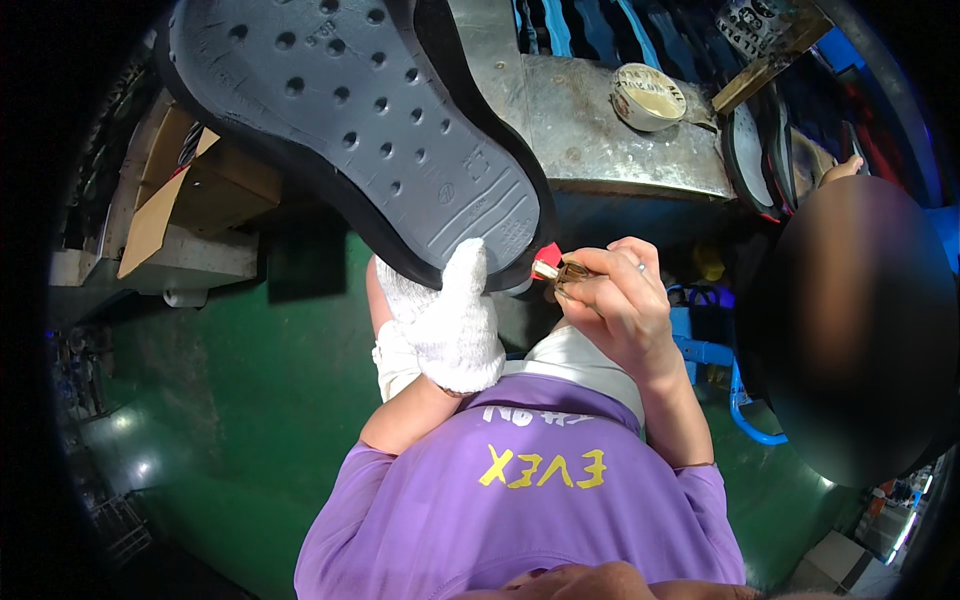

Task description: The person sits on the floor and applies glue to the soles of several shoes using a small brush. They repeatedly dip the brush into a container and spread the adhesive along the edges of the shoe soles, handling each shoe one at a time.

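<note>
My left hand [460, 330], in a white knitted glove, grips one end of a large shoe sole [350, 120]. The thumb lies on its grey face, while the fingers are hidden beneath. That face is dotted with small round dents, and a black rim surrounds it. My bare right hand [620, 300] pinches a small tool [570, 274] with a brownish handle and a pale and red tip. The tip is close beside the sole's black edge; whether it touches cannot be made out.
A metal bench [590, 140] stands ahead, holding a round tub [648, 98] of cream-coloured stuff. More soles [748, 150] lean at right, near another person's hand [843, 170]. A cardboard box [225, 185] sits at left. Blue metal tubing [745, 410] rises at lower right.
</note>
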The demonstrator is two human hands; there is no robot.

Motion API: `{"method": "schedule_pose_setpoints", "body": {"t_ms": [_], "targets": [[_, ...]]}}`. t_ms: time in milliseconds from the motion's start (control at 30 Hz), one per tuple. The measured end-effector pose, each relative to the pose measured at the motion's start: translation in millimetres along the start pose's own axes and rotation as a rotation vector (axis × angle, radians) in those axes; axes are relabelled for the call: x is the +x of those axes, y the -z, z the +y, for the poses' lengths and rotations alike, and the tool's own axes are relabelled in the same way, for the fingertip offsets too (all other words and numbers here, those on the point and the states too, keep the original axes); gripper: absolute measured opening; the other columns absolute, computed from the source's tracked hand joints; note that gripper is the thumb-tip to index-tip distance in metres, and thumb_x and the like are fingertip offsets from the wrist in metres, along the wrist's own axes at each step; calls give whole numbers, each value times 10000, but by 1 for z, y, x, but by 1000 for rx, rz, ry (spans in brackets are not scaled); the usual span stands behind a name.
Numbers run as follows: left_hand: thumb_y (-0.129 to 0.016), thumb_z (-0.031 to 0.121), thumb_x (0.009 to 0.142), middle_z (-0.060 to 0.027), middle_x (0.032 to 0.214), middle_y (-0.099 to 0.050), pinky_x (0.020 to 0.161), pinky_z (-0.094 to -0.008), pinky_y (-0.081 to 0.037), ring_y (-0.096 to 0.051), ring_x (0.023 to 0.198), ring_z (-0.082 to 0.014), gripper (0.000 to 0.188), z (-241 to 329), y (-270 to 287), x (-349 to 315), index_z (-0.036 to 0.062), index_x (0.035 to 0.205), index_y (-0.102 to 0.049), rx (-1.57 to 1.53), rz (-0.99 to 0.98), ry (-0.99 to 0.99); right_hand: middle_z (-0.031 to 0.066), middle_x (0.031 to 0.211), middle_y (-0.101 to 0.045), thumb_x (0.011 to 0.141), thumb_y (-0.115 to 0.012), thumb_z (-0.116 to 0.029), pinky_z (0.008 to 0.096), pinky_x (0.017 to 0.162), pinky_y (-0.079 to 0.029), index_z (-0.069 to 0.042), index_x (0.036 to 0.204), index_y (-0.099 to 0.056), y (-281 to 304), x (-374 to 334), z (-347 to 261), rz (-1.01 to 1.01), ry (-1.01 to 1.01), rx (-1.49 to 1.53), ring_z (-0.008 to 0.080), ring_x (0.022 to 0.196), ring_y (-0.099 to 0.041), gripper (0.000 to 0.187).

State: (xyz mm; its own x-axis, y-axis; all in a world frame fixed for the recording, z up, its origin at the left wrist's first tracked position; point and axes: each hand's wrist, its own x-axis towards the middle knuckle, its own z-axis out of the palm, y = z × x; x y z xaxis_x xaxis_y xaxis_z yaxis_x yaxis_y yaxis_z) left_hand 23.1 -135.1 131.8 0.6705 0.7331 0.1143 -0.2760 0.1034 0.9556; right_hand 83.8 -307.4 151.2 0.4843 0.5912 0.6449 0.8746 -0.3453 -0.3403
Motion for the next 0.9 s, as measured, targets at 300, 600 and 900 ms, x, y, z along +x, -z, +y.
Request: {"method": "schedule_pose_setpoints", "body": {"t_ms": [300,600,900], "targets": [[-637,-15,922,-140,1140,-636,707,-368,-597,-669,959,-244,472,32,-16,-3,76,1336,-430,-360,29,276,55,1064,-697,718,-840,-64,425,901,-471,-107,918,-646,0,-18,7,-56,54,109,235,872,-629,282],[-637,-3,922,-150,1133,-635,568,-345,-586,-683,832,-251,460,8,-4,-2,89,1320,-427,-91,14,119,85,1042,-720,706,-833,-34,409,827,-460,-116,942,-610,-8,-16,1,189,-54,72,263,840,-638,335],[-654,3,907,-142,1110,-640,532,-338,-579,-691,812,-247,492,7,-7,-7,110,1334,-434,-137,31,138,97,995,-710,691,-821,-21,401,859,-482,-77,832,-652,-13,-21,6,264,-212,-162,267,841,-654,227]]}}
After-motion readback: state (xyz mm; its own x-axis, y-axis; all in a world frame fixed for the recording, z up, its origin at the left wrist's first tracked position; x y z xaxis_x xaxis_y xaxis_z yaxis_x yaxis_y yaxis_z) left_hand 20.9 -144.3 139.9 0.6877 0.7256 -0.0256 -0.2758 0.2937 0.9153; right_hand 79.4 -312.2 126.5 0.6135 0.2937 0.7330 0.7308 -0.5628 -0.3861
